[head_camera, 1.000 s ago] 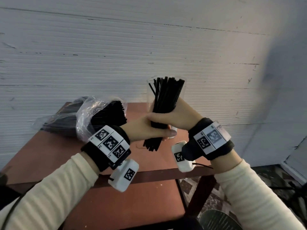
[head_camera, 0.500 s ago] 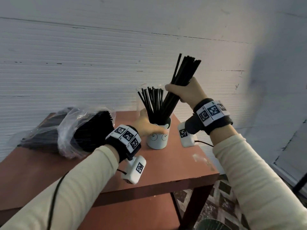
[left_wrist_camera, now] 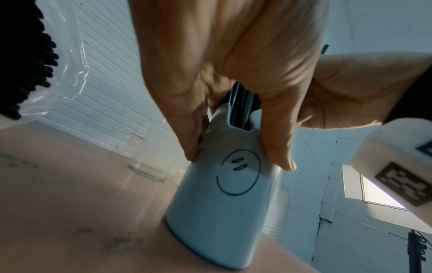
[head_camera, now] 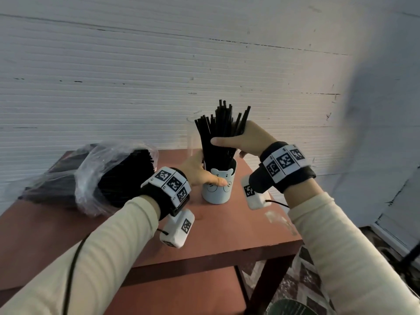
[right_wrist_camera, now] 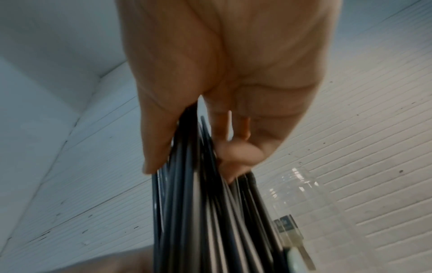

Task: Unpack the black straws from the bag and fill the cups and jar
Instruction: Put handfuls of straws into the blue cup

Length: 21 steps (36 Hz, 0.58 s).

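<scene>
Straws [head_camera: 218, 135], one bundle lowered into one cup [head_camera: 218, 187] since earlier, were grasped by the right hand [head_camera: 245, 139]; the left hand [head_camera: 197, 171] gripped the cup; one bag [head_camera: 95, 176] lay on the bench [head_camera: 227, 230].

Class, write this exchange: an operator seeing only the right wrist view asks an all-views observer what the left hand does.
Observer: The left hand grips the white cup standing on the table.
Operator: Are my straws in it?
Observer: Yes; head view shows the straws with lower ends inside it, the right hand gripping them higher up.
Operator: Any left in the bag?
Observer: The bag, on the table's left side, holds many.
</scene>
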Available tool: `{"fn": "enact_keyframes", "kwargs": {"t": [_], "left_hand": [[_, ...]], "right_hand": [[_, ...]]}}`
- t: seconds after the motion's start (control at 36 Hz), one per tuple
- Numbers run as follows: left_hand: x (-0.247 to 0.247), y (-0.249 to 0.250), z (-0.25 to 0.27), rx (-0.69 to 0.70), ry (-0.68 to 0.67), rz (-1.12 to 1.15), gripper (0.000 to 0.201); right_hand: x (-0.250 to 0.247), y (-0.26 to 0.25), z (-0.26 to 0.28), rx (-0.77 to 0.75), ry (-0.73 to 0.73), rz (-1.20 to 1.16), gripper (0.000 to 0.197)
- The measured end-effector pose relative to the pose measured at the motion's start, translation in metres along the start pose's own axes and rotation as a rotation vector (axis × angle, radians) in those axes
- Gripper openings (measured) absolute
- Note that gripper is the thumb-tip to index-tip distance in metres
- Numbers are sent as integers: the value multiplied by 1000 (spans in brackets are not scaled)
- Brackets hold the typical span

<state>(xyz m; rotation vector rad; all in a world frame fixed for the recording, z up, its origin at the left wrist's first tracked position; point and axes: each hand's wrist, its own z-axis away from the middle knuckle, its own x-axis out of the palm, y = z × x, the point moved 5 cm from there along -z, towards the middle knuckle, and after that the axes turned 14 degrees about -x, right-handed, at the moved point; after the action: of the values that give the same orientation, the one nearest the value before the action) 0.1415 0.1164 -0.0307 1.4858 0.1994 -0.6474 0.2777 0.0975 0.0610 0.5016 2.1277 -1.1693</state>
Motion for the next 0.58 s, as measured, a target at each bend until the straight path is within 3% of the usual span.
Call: {"fn": "enact_keyframes", "kwargs": {"t": [0.14,0.22,0.31,0.42,0.47,0.58], "left_hand": [[1,-4,-3,-24,-27,34,86],[2,-3,-4,-27,-41,53,87],[1,-3,-4,-35,-31,46,93],[1,-4,-2,-40,-28,64,97],[1,-5,-1,-48,-23,75,95],[2,-5,1,-54,-30,94,96]], "right_hand": [[-12,-9,-3,-178,343,132,66],[-13,-23,-8,-378,444,86,78],[-7,-25,-17,-446,390,122,67],[7,-17,-24,-453,275,345,28],[6,-15,-22,-465,306,333,27],[-3,-15,-14,-456,407,399,43]]}}
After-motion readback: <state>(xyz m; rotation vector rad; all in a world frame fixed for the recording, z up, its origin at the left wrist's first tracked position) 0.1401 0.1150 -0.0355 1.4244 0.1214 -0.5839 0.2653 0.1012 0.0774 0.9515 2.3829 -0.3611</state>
